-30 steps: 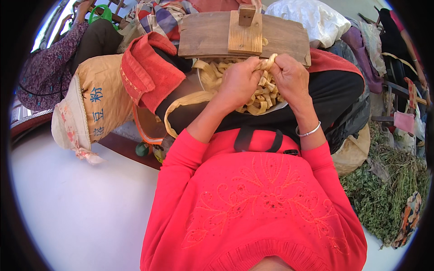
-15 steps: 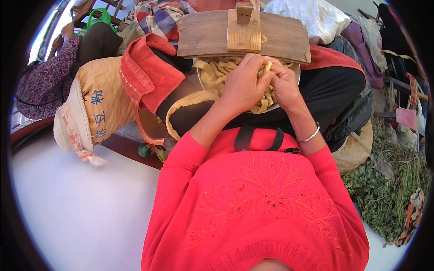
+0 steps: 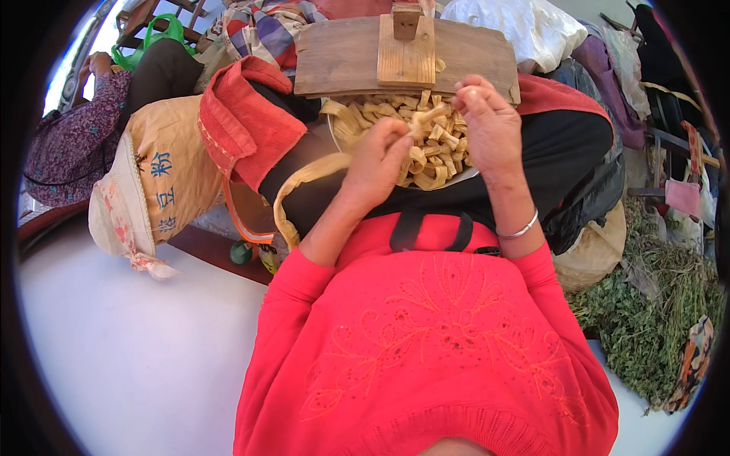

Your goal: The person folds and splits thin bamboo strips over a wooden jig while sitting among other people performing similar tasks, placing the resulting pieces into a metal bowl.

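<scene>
My left hand [image 3: 378,161] and my right hand [image 3: 489,125] are over a pile of pale yellow strips [image 3: 395,140] lying in my lap. The left hand pinches one strip [image 3: 427,118] by its end, and the fingertips of the right hand are closed just above the same strip. A silver bangle [image 3: 522,229] sits on my right wrist. A wooden board with an upright block [image 3: 405,49] lies just beyond the pile. A longer pale band [image 3: 304,178] curls to the left of my left forearm.
A tan sack with a red cloth over it [image 3: 179,167] stands at my left. Another person in a patterned purple top [image 3: 72,140] sits far left. Dried green herbs [image 3: 654,319] are heaped at my right. White bags [image 3: 525,26] lie behind the board.
My hands have drawn apart: the right hand has lifted up and to the right, the left has stayed on the strip. More of the pile shows between them.
</scene>
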Action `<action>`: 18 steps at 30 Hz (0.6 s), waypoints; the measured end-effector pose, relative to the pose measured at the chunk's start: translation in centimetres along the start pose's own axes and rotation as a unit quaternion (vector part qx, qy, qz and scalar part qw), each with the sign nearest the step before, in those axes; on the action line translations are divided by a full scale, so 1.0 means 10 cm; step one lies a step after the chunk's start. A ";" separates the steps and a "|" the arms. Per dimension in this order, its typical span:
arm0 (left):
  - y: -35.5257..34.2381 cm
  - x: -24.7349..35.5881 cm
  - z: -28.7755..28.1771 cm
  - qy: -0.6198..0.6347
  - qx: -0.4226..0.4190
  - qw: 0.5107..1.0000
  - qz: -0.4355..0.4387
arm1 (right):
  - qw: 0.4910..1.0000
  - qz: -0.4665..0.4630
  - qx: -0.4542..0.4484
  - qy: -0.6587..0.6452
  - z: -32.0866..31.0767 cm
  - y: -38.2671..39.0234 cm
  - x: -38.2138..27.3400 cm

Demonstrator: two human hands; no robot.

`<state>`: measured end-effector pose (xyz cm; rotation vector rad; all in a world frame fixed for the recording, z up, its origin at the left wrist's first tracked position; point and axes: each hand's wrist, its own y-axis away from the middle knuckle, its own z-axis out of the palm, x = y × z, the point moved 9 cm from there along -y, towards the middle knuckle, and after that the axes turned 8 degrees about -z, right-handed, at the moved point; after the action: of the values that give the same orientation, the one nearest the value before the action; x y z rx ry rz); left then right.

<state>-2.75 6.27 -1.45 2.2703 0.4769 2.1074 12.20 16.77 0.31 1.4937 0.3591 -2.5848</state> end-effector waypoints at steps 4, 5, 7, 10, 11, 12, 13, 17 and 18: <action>0.10 0.37 -0.10 -0.286 0.056 0.948 0.127 | 0.988 -0.023 -0.015 0.153 -0.01 -0.13 -0.35; 0.08 0.49 -0.06 -0.302 0.059 0.939 0.155 | 0.971 -0.013 -0.079 0.223 0.10 -0.14 -0.36; 0.02 0.62 -0.01 -0.303 0.053 0.935 0.179 | 0.911 0.004 -0.204 0.357 0.26 -0.12 -0.34; -0.08 0.69 0.01 -0.298 0.029 0.937 0.181 | 0.803 0.051 -0.345 0.484 0.31 0.02 -0.22; -0.11 0.70 0.01 -0.296 0.018 0.939 0.175 | 0.831 0.049 -0.330 0.445 0.35 0.06 -0.28; -0.12 0.69 0.01 -0.286 -0.004 0.945 0.160 | 0.804 0.015 -0.351 0.479 0.37 0.07 -0.31; -0.14 0.69 -0.02 -0.277 -0.027 0.949 0.147 | 0.775 -0.020 -0.370 0.513 0.36 0.07 -0.34; -0.17 0.57 0.02 -0.224 -0.059 0.967 0.110 | 0.778 -0.175 -0.334 0.502 0.41 0.05 -0.58; -0.19 0.56 0.05 -0.187 -0.073 0.973 0.115 | 0.807 -0.128 -0.320 0.479 0.38 0.00 -0.56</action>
<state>-2.42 9.47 3.60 2.6500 0.0470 1.6593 11.82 15.74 7.04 2.3642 1.4227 -1.2992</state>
